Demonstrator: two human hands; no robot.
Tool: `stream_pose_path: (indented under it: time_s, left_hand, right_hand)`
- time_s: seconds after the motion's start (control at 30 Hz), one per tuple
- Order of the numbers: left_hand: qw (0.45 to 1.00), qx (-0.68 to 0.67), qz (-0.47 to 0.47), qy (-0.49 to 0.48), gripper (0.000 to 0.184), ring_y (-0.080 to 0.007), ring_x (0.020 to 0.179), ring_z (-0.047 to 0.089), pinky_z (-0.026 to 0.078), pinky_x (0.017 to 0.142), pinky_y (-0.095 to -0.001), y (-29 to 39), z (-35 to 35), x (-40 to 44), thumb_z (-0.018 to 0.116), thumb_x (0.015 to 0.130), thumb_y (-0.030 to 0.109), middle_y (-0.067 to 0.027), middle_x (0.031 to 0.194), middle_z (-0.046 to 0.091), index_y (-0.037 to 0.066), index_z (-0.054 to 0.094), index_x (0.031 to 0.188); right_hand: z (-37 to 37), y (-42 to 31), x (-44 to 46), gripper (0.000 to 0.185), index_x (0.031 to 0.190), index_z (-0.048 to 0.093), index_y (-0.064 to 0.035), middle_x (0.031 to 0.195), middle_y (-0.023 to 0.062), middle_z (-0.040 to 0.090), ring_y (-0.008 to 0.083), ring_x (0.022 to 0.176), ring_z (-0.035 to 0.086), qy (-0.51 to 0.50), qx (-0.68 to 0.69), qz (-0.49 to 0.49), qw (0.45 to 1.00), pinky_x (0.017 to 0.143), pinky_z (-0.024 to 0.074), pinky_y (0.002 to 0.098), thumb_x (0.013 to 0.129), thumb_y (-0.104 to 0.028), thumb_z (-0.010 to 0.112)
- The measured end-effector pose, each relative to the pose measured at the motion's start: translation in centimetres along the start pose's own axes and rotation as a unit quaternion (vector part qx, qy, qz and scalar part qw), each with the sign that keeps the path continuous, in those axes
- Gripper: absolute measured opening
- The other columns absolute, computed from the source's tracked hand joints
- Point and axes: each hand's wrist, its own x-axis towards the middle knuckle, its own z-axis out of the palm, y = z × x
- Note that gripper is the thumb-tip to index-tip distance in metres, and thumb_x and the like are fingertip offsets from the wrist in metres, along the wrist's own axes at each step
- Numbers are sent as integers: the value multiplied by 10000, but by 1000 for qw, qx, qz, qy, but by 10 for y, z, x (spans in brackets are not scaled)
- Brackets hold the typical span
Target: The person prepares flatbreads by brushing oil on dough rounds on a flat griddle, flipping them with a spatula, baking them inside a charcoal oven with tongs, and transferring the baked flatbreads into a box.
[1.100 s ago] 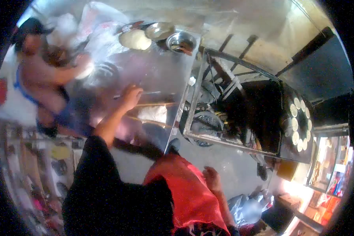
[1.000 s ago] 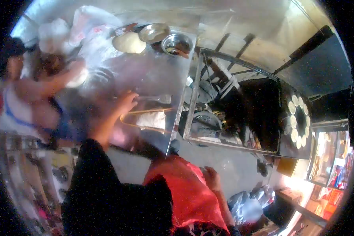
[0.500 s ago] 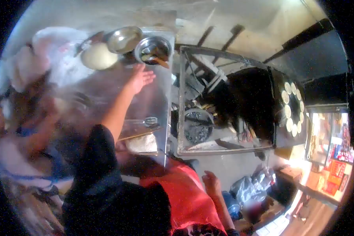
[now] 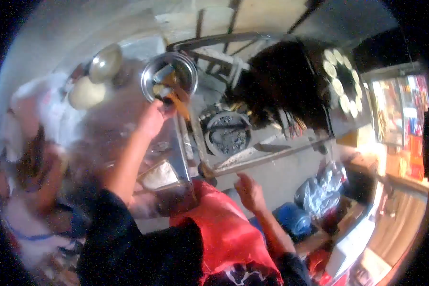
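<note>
My left hand [image 4: 153, 118] grips the near rim of a round steel bowl [image 4: 146, 80], which appears lifted near the table's right end. Inside the bowl are an orange-brown flat piece [image 4: 180, 101] and small metal items that are hard to make out. My right hand [image 4: 250, 191] hangs beside the red apron [image 4: 229, 229], its fingers curled with nothing visible in them. To the bowl's left, a pale round of dough [image 4: 86, 93] and a brass-coloured bowl [image 4: 106, 64] rest on the metal table [image 4: 107, 126].
Right of the table stands a metal frame [image 4: 271, 155] around a pan of dark coals [image 4: 228, 136]. Pale discs form a ring on a dark plate [image 4: 326, 90]. A co-worker's arm [image 4: 50, 183] is at the left. Plastic bags [image 4: 319, 193] lie at the lower right.
My left hand has gone from above the table to the steel bowl and taken hold of its rim. The bowl has shifted away from the brass-coloured one. The view has swung to the right.
</note>
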Motion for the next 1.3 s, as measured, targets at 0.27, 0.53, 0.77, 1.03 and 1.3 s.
stream_pose_path:
  time_s: [0.27,0.53,0.77,1.03,1.3]
  left_hand:
    - [960,-81,-246,-103,335,-311,1014,631,531,908,-468,-145,128,-122,520,786,85,-169,1093,618,-44,557,1094]
    - [954,29,-262,-142,65,-198,760,600,524,733,-392,-256,255,-218,562,827,118,-51,811,587,66,558,866]
    - [934,17,-302,-192,251,-234,946,639,524,877,-401,-383,312,-255,533,898,218,-89,1011,643,40,586,1066]
    - [898,65,-360,-246,653,-270,1216,540,448,1030,-441,-428,401,-308,346,999,550,-140,1360,510,45,384,1411]
    - [905,50,-343,-247,789,-276,1207,515,495,918,-446,-445,446,-291,305,933,701,-107,1383,475,95,345,1437]
  right_hand:
    - [-63,-31,-28,272,1109,549,-2,916,165,660,218,796,644,195,184,-11,963,720,516,335,928,-182,643]
    - [-97,83,-142,247,1077,548,19,878,109,661,125,771,607,265,300,76,913,692,513,281,909,-120,663]
    - [-201,182,-225,165,1048,617,7,878,69,656,104,786,610,415,239,-7,878,721,496,239,894,-47,635]
    - [-285,211,-281,323,1022,644,-34,777,84,585,191,637,590,448,-29,-148,881,592,490,290,727,89,690]
    - [-288,229,-303,529,1222,594,-115,1114,114,561,283,1020,545,284,-192,-201,918,863,433,445,737,-251,755]
